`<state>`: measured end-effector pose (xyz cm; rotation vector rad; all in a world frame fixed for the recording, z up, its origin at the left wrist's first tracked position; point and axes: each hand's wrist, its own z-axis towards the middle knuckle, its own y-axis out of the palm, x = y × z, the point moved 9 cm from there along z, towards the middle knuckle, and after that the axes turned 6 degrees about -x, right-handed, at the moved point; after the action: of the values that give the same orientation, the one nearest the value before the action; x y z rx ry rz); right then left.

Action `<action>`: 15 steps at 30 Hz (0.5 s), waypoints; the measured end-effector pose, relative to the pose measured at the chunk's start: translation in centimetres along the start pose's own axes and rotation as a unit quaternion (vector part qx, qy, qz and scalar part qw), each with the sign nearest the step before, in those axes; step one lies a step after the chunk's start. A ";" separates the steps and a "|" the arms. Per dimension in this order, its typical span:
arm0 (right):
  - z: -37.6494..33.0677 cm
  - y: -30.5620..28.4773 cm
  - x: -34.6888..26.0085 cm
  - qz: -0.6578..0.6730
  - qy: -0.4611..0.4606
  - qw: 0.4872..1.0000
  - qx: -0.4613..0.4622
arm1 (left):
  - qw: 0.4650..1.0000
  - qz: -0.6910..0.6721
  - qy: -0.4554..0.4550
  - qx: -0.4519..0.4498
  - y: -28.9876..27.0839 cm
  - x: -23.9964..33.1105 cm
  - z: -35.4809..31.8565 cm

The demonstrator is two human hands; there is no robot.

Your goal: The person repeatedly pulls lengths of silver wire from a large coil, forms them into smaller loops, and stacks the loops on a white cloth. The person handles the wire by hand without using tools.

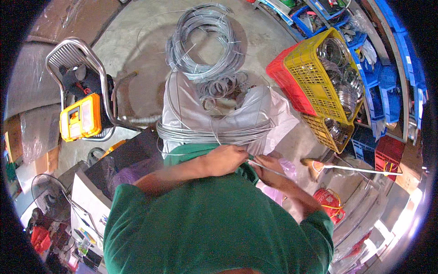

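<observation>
Close against the person's green shirt [214,228], the left hand [226,160] is curled shut around strands of grey wire [214,134], knuckles up, just below a band of that wire wound across a silvery sack [191,114]. Just beside it, the right hand [269,171] pinches a single straight length of the same wire between closed fingers, the strand running from near the left hand out past the right toward the far side. Both hands sit near each other, almost touching, at the lower edge of the wrapped sack. Beyond the sack, a big loose coil of wire [205,41] lies on the concrete floor [137,41], with smaller loops tangled where it meets the sack's top. To the right stands a yellow crate [315,77] filled with shiny metal rings, leaning against a red crate [285,77], with a second yellow crate [326,130] below it. Blue bins [378,77] line the shelving further right. To the left, a metal chair [82,50] carries a yellow case [80,118], and a small fan [48,196] stands lower down.
</observation>
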<state>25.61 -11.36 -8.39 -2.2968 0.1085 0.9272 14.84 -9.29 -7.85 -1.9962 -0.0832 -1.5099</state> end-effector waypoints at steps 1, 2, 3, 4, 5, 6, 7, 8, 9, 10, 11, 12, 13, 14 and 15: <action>-0.5 0.2 -0.4 -0.019 -0.034 0.997 0.059 | 1.000 0.016 -0.018 -0.016 1.0 -0.5 0.2; -0.8 1.3 0.7 0.002 0.017 0.998 0.059 | 0.999 0.031 -0.021 -0.013 1.7 -0.6 0.4; -1.1 2.6 1.8 0.018 0.068 0.996 0.055 | 0.997 0.072 -0.014 -0.014 2.3 -0.6 0.6; -1.4 3.8 3.0 0.036 0.119 0.991 0.051 | 0.996 0.077 -0.030 -0.027 3.0 -1.1 0.8; -1.3 4.9 2.9 0.044 0.105 0.992 0.049 | 0.995 0.083 -0.038 -0.033 3.6 -1.3 0.8; -1.3 5.4 2.8 0.025 0.086 0.993 0.074 | 0.993 0.092 -0.048 -0.050 4.3 -1.5 0.8; -1.1 6.2 3.2 0.009 0.100 0.992 0.070 | 0.994 0.091 -0.052 -0.040 4.3 -1.8 0.9; -0.9 7.0 3.8 -0.007 0.119 0.991 0.066 | 0.993 0.091 -0.059 -0.040 4.5 -2.0 1.0; -1.0 6.5 3.5 -0.043 0.103 0.985 0.132 | 0.992 0.095 -0.069 -0.037 4.6 -2.3 1.1; -1.0 6.4 3.4 -0.046 0.084 0.982 0.161 | 0.993 0.085 -0.073 -0.037 4.7 -2.5 1.3; -1.0 6.5 3.5 -0.050 0.077 0.979 0.181 | 0.993 0.076 -0.082 -0.037 4.8 -2.7 1.4; -1.1 6.4 3.6 -0.055 0.075 0.975 0.200 | 0.993 0.068 -0.091 -0.038 4.8 -3.0 1.5; -0.8 6.6 3.6 -0.082 0.070 0.976 0.190 | 0.991 0.068 -0.108 -0.040 4.8 -3.2 1.6; -0.9 7.0 4.1 -0.092 0.095 0.977 0.166 | 0.992 0.067 -0.099 -0.026 4.6 -3.0 1.6; -1.0 6.4 3.5 -0.092 0.046 0.973 0.204 | 0.992 0.068 -0.101 -0.025 4.5 -3.0 1.7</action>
<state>26.83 -16.46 -13.58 -1.9289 0.1128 0.6344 17.09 -11.13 -12.70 -2.1456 0.0077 -1.2332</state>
